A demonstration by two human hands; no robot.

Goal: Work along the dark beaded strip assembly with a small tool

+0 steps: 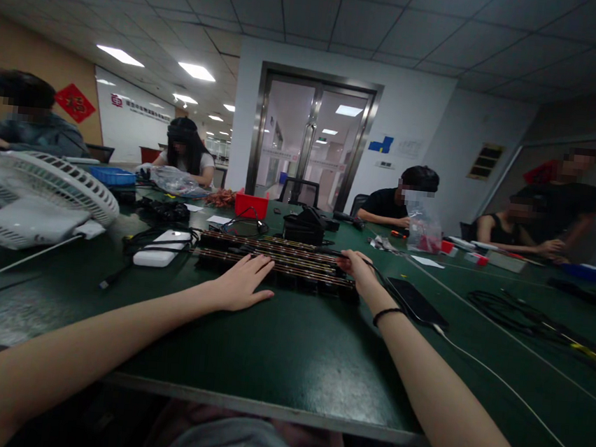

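Observation:
In front of me lies a bundle of thin copper-coloured rods or wires, set side by side in a long black holder. My left hand rests flat on its near left part, fingers stretched out. At the right end, my right hand is closed on a slim black pen-like tool, which points left over the rods. A dark cord seems to run from it past my wrist. The tool's tip is too small to make out. A black device stands just behind the holder.
Left are a white fan, a white power bank and black cables. A charging phone lies right of my wrist, its white cord crossing the table. Further back stand a red bin and several people at work. Coiled cables lie far right.

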